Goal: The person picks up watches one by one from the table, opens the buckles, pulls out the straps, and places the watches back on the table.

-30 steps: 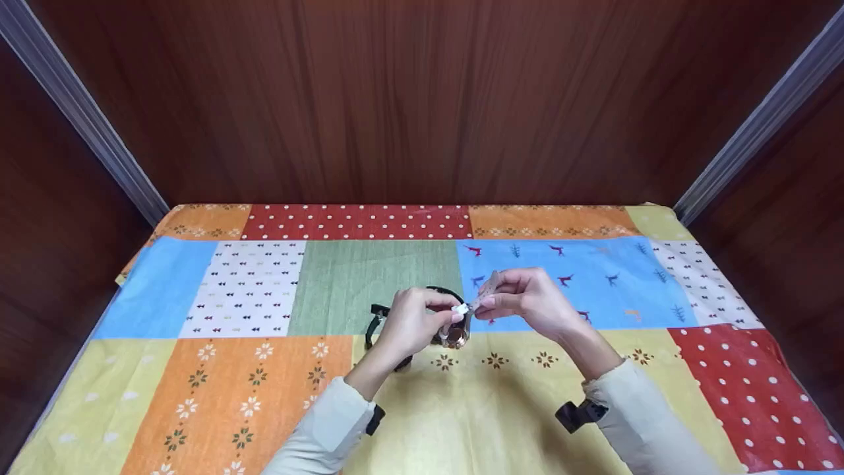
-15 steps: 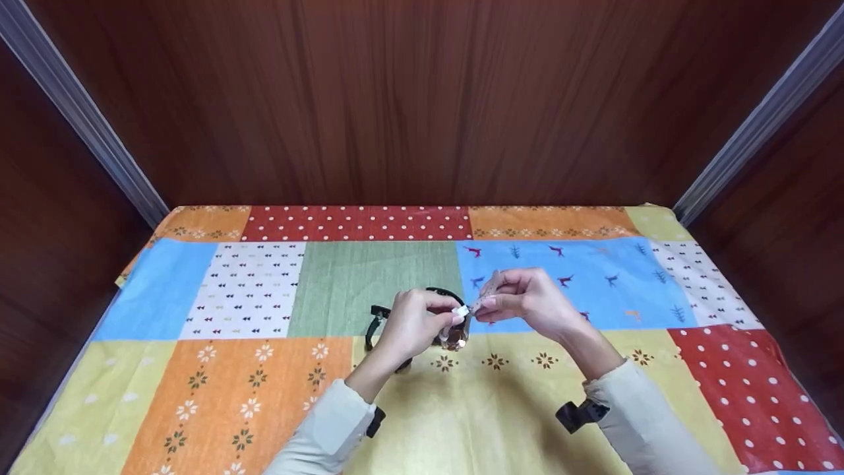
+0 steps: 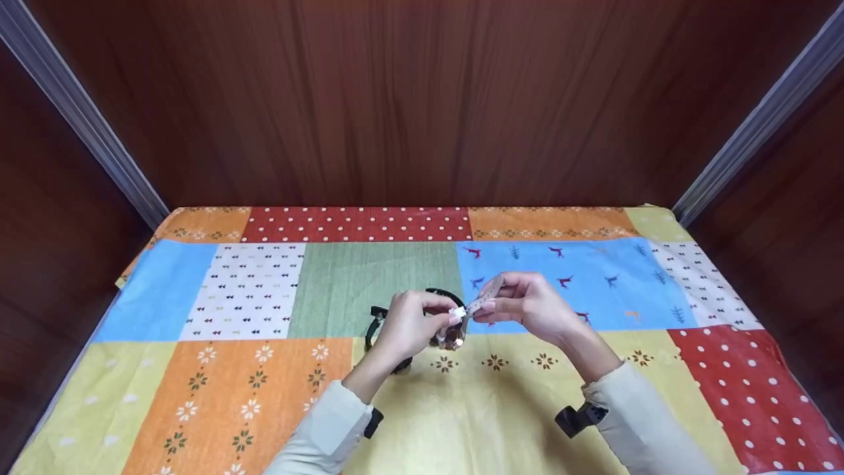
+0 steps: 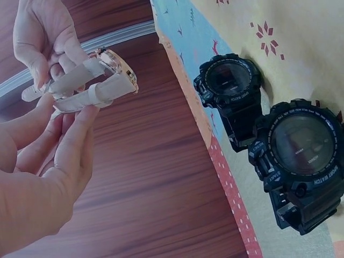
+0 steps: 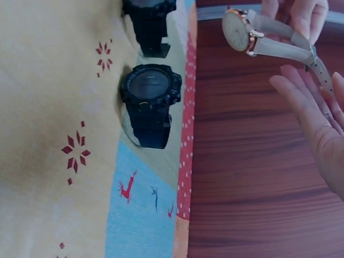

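A wristwatch with a rose-gold case, pale dial and light grey strap is held up above the table. My left hand pinches the strap near its buckle between thumb and fingers. The strap's loose, holed end is pinched by my right hand. In the left wrist view the strap forms a loop, with a keeper around one side, and the case hangs out to the right. Two black sport watches, a nearer one and a farther one, rest upright on the cloth below; my left hand partly hides them in the head view.
A patchwork-print cloth covers the table. Dark wood-grain panels rise behind it and on both sides, with grey metal strips at the corners. Black wrist cameras sit at the sleeves.
The strap's loose end shows more of its holed length and lies a little more to the right. Both hands have shifted slightly downward in view, keeping their pinches. The black watches stay put.
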Demonstrator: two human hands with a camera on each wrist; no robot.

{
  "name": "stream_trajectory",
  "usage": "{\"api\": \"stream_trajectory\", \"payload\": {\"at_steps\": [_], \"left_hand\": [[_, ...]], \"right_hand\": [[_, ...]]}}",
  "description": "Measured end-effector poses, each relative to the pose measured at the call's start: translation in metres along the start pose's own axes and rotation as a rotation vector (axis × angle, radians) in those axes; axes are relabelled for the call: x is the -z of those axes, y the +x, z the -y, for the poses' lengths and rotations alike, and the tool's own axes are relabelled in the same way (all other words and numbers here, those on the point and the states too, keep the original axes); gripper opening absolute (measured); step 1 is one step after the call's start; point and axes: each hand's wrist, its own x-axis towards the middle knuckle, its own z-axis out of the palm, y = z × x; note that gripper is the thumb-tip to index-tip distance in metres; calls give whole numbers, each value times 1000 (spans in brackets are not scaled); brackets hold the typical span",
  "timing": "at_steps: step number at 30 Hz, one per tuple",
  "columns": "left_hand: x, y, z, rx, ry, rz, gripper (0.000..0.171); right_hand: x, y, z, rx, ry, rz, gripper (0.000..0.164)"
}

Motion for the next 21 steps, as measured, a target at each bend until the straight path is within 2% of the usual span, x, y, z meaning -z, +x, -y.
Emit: {"api": "stream_trajectory", "payload": {"at_steps": [5, 9, 15, 21], "left_hand": [[0, 0, 0, 43, -13, 13, 7], [0, 1, -2, 42, 8, 5, 8], [0, 3, -6, -8, 24, -25, 8], [-4, 4, -9, -74, 99, -53, 4]], "right_hand": [[-2, 0, -2, 12, -9, -20, 5], [-4, 1, -3, 30, -32, -37, 3], [-8, 1, -2, 21, -50, -63, 1], [-10, 1, -2, 21, -61, -73, 7]]}}
